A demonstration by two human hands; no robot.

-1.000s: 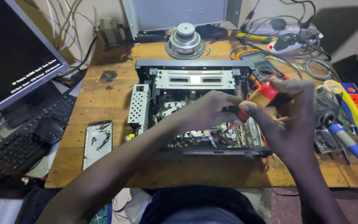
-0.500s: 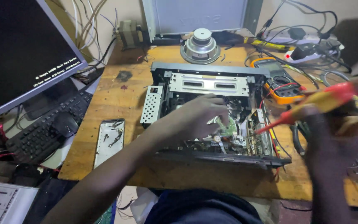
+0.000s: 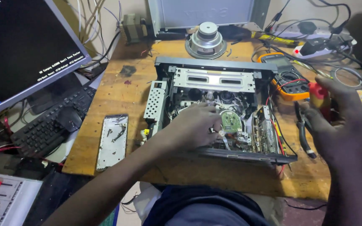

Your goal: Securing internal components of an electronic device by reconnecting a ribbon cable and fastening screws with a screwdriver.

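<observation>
An opened video cassette recorder [image 3: 214, 79] with bare metal chassis and exposed mechanism lies on the wooden bench [image 3: 114, 96]. My left hand [image 3: 191, 127] rests inside it, fingers down beside a small round green circuit board [image 3: 230, 121]. My right hand [image 3: 340, 121] is raised to the right of the recorder, closed around a screwdriver [image 3: 318, 95] with a red and yellow handle; its shaft is hidden by the hand.
A multimeter [image 3: 285, 75] with red leads lies behind the recorder, pliers [image 3: 303, 129] to its right. A loose speaker [image 3: 206, 39] sits at the back. A metal plate holding screws [image 3: 113, 140] lies left, beside a keyboard [image 3: 51, 121], mouse [image 3: 68, 118] and monitor [image 3: 17, 46].
My right hand has pulled the screwdriver out of the recorder and off to the right. My left hand has stayed inside the mechanism. The view has shifted leftward.
</observation>
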